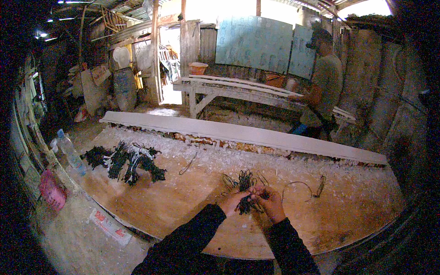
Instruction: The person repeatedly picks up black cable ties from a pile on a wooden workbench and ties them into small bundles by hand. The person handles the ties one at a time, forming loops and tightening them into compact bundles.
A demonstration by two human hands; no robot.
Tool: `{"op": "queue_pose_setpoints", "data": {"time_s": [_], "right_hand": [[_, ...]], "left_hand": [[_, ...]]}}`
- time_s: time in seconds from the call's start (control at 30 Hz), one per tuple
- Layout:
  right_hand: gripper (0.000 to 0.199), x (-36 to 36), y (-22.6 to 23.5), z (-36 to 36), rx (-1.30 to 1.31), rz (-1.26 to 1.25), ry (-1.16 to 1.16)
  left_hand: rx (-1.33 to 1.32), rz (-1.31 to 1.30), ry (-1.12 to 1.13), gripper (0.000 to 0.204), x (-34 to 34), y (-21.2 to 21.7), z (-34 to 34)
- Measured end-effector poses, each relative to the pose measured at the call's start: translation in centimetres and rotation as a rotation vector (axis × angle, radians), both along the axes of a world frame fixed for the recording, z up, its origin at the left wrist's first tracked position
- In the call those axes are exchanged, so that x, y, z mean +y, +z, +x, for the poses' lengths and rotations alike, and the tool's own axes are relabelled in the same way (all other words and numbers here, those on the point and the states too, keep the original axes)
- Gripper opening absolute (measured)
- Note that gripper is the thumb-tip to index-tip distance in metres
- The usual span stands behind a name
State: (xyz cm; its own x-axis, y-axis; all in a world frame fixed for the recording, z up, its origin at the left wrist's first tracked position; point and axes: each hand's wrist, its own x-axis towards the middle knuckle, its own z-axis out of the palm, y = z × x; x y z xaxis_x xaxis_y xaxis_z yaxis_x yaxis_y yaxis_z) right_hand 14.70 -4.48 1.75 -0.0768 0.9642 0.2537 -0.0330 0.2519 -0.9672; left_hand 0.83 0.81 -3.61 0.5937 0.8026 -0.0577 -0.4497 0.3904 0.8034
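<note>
A bundle of dark looped cords (245, 179) is gripped between my two hands, just above the wooden tabletop (183, 206). My left hand (233, 202) closes on its left side. My right hand (269, 200) pinches the middle of the bundle, with thumb and fingers drawn together close to the left fingers. Thinner loops stick out around the bundle. To the right, a small bunch of cords (320, 187) lies beside a curved loose strand (295, 183). Another loose strand (188, 164) is on the left. Several black and white cord bundles (126, 161) lie farther left.
A long white moulding (243, 135) runs along the table's far edge, with white flakes before it. A clear bottle (69, 149) stands left; a pink bag (52, 190) lies beyond the left edge. Across the room, a person (326, 82) stands at a white bench (247, 88).
</note>
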Motion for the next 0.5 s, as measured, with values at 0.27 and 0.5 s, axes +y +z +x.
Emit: {"op": "queue_pose_setpoints", "data": {"time_s": [0.27,0.5], "right_hand": [[0.018,-0.3,-0.2,-0.1,-0.006,-0.047,-0.026],[0.009,-1.1,0.4,-0.5,0.081,-0.04,-0.049]], "left_hand": [[0.092,0.076,0.115,0.026,-0.6,1.0,-0.2],[0.002,0.133,0.245,0.022,-1.2,2.0,-0.3]]}}
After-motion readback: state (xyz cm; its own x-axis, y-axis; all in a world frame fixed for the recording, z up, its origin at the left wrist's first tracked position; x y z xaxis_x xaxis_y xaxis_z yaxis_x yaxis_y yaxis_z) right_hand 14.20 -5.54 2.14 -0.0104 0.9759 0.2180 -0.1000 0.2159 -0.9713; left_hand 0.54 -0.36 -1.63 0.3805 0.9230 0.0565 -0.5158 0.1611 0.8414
